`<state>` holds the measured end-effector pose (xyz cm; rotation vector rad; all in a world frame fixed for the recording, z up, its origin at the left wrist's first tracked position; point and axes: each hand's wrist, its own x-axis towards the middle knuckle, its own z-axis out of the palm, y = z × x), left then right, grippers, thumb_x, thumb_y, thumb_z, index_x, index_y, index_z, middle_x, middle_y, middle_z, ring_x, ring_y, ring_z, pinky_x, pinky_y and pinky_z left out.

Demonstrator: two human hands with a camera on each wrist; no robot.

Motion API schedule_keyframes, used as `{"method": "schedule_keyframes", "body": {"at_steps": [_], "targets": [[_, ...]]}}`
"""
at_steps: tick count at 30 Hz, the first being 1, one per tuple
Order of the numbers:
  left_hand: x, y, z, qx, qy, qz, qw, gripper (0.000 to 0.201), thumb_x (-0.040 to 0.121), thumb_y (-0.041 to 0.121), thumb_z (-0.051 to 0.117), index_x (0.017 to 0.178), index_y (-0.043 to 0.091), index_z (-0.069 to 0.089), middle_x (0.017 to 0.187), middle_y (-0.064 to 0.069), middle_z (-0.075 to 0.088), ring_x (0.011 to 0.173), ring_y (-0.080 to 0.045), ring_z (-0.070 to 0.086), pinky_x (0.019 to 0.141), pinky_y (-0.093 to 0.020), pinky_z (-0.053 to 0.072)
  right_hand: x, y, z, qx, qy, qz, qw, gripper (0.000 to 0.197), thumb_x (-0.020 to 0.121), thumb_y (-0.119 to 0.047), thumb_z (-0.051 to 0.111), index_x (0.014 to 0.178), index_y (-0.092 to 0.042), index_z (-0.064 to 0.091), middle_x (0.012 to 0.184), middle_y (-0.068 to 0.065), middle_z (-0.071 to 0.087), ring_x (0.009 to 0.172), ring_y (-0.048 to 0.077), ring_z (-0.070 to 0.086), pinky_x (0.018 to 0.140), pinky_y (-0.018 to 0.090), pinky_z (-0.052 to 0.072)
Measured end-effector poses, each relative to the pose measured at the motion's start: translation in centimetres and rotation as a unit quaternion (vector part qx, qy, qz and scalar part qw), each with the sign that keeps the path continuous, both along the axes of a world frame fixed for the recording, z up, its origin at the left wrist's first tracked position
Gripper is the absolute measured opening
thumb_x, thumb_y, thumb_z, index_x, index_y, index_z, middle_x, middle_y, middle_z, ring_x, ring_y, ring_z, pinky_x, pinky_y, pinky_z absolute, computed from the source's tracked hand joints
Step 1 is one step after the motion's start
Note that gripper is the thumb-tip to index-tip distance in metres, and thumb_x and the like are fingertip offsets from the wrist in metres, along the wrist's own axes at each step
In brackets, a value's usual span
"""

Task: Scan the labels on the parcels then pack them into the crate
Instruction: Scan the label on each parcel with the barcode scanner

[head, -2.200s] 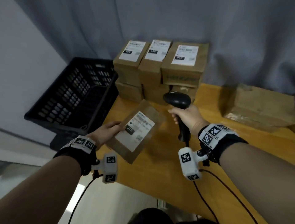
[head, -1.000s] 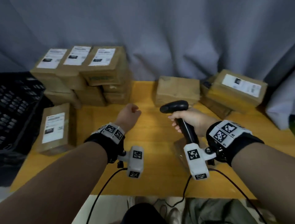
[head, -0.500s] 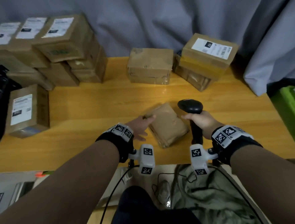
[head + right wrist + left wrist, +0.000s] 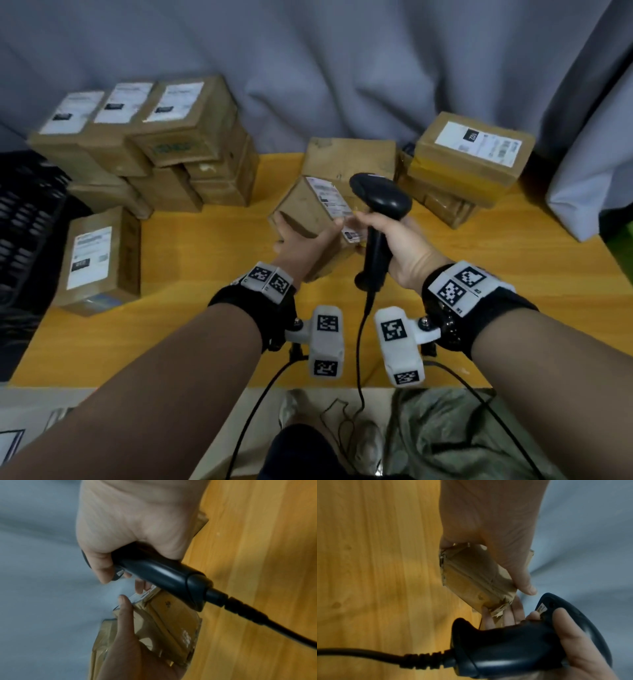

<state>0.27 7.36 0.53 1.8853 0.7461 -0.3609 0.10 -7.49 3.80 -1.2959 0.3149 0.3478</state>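
My left hand (image 4: 301,240) grips a small brown parcel (image 4: 308,212) and holds it tilted above the wooden table (image 4: 205,308), its white label (image 4: 334,202) turned up and to the right. Right beside the label my right hand (image 4: 404,246) grips the handle of a black corded scanner (image 4: 380,202). In the left wrist view my left hand (image 4: 496,534) clasps the parcel (image 4: 471,581), and fingers of the right hand touch its torn lower corner beside the scanner (image 4: 522,649). The right wrist view shows my right hand (image 4: 137,527) round the scanner (image 4: 163,577), with the parcel (image 4: 163,628) just below.
A black crate (image 4: 24,219) stands off the table's left end. One labelled parcel (image 4: 99,257) lies near it. Stacked labelled parcels (image 4: 164,144) fill the back left. A plain box (image 4: 349,157) and more parcels (image 4: 469,161) sit at the back right. A grey curtain hangs behind.
The parcel lay plain side up on the table under my left hand; now it is lifted and turned so its label shows beside the scanner. The right hand moved closer to it.
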Motion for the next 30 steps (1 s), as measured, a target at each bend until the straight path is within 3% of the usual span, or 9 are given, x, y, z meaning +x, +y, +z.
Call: {"method": "schedule_keyframes", "body": {"at_steps": [6,8,10,14,16,18,21,24,30], "targets": [[2.1,5.4,2.3,-0.038,-0.072,0.034,0.996,0.121,0.048,0.069,0.071,0.143,0.053,-0.001,0.146,-0.014,0.031,0.124,-0.040,0.043,0.096,-0.057,0.046,3.1,4.7,2.2,-0.023,-0.009,0.020,0.999,0.005,0.087,-0.014,0.069,0.091,-0.012,0.068,0.089,0.006,0.075,0.082,0.018,0.071,0.075,0.036,0.057],[2.9,7.9,3.2,-0.072,-0.109,0.035,0.991,0.127,0.045,0.065,0.076,0.145,0.051,0.000,0.146,-0.010,0.035,0.124,-0.035,0.046,0.099,-0.055,0.045,4.0,5.9,2.6,-0.058,-0.014,-0.006,0.998,0.007,0.085,-0.015,0.071,0.090,-0.014,0.066,0.084,0.002,0.070,0.079,0.016,0.065,0.073,0.033,0.058],[3.6,10.4,4.2,-0.131,-0.131,0.023,0.982,0.133,0.041,0.060,0.084,0.146,0.049,0.003,0.144,-0.004,0.044,0.123,-0.029,0.051,0.101,-0.050,0.047,4.8,6.8,2.8,-0.078,-0.015,-0.012,0.997,0.018,0.083,-0.018,0.074,0.098,-0.012,0.066,0.094,0.005,0.067,0.088,0.017,0.063,0.077,0.034,0.059],[4.2,13.5,6.0,-0.241,-0.169,0.009,0.956,0.098,0.075,0.024,0.075,0.148,0.032,0.011,0.127,0.000,0.056,0.108,-0.018,0.060,0.085,-0.039,0.053,5.5,9.1,3.7,-0.041,-0.013,0.024,0.999,0.022,0.081,-0.018,0.076,0.100,-0.013,0.067,0.109,0.009,0.072,0.105,0.026,0.066,0.090,0.046,0.055],[4.5,14.0,6.2,-0.272,-0.183,0.011,0.945,0.083,0.086,0.017,0.067,0.148,0.028,0.013,0.130,-0.001,0.055,0.106,-0.016,0.059,0.079,-0.038,0.053,5.5,10.5,4.2,-0.004,-0.023,0.024,0.999,0.024,0.080,-0.016,0.077,0.102,-0.013,0.067,0.108,0.009,0.073,0.106,0.027,0.068,0.091,0.047,0.055],[4.7,14.6,6.5,-0.286,-0.181,0.002,0.941,0.082,0.089,0.017,0.063,0.150,0.033,0.011,0.136,-0.001,0.054,0.110,-0.018,0.059,0.085,-0.041,0.053,5.6,11.6,4.7,0.001,-0.035,0.011,0.999,0.029,0.079,-0.016,0.077,0.106,-0.011,0.066,0.106,0.008,0.074,0.103,0.025,0.069,0.092,0.048,0.054],[5.2,15.7,7.6,-0.263,-0.135,-0.079,0.952,0.095,0.074,0.036,0.072,0.145,0.055,0.012,0.134,0.008,0.057,0.120,-0.021,0.054,0.098,-0.053,0.046,5.8,12.5,5.5,-0.034,-0.055,-0.010,0.998,0.019,0.079,-0.009,0.076,0.097,-0.009,0.068,0.098,0.010,0.075,0.096,0.027,0.071,0.091,0.049,0.055],[5.6,16.5,8.9,-0.215,-0.093,-0.132,0.963,0.094,0.067,0.049,0.073,0.141,0.060,0.017,0.137,0.011,0.053,0.122,-0.023,0.051,0.097,-0.056,0.044,6.0,13.0,6.2,-0.074,-0.082,-0.012,0.994,0.017,0.080,-0.003,0.073,0.095,-0.010,0.067,0.096,0.012,0.074,0.091,0.027,0.071,0.090,0.047,0.056],[6.8,18.0,10.0,-0.173,-0.143,-0.163,0.961,0.097,0.085,0.008,0.068,0.152,0.031,0.001,0.127,-0.013,0.062,0.094,-0.019,0.067,0.071,-0.033,0.055,6.3,12.9,7.7,-0.075,-0.112,-0.017,0.991,0.015,0.082,-0.009,0.074,0.096,-0.008,0.068,0.091,0.009,0.074,0.088,0.024,0.072,0.084,0.043,0.058]]}}
